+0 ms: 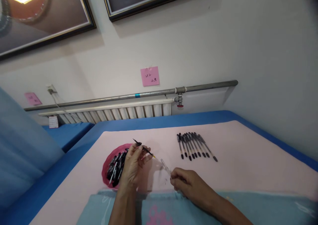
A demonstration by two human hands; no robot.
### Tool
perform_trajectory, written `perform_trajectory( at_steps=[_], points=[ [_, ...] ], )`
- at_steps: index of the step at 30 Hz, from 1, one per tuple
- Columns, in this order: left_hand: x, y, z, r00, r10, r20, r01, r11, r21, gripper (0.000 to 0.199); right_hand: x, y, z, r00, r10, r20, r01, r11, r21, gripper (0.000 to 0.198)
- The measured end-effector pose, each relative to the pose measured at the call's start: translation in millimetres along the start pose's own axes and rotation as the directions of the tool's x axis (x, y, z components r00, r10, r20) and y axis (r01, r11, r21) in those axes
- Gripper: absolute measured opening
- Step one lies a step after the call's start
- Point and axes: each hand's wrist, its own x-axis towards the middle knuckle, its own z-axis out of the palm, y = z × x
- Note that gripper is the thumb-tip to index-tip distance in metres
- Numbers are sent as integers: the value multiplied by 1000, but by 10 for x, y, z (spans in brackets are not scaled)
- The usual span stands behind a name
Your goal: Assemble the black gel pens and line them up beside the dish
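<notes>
My left hand (135,162) pinches a dark pen refill (147,150), its thin point up and to the left and its yellowish end toward the right. My right hand (185,182) is closed on a clear pen barrel (165,166), whose open end faces the refill. A small gap seems to lie between the two. Beside my left hand stands a pink bowl (105,175) with many black pen parts (115,168) and a white stick-like piece in it. To the right, several capped pens (195,145) lie side by side in a slanted row.
A pink sheet (236,158) covers the blue-edged table (161,119). Teal cloth (248,205) lies along the near edge. Behind are a radiator (134,112), a metal pipe (211,85) and a wall with a pink note (150,76). A blue curtain (20,152) hangs left.
</notes>
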Motion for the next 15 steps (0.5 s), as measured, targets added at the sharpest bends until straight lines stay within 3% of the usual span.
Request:
perform_trajectory(
  at_steps=[15],
  points=[
    [9, -24, -7, 1000, -22, 2, 22, 1000, -7, 27, -5, 14, 25, 997, -78, 12, 79, 986, -147, 11]
  ],
)
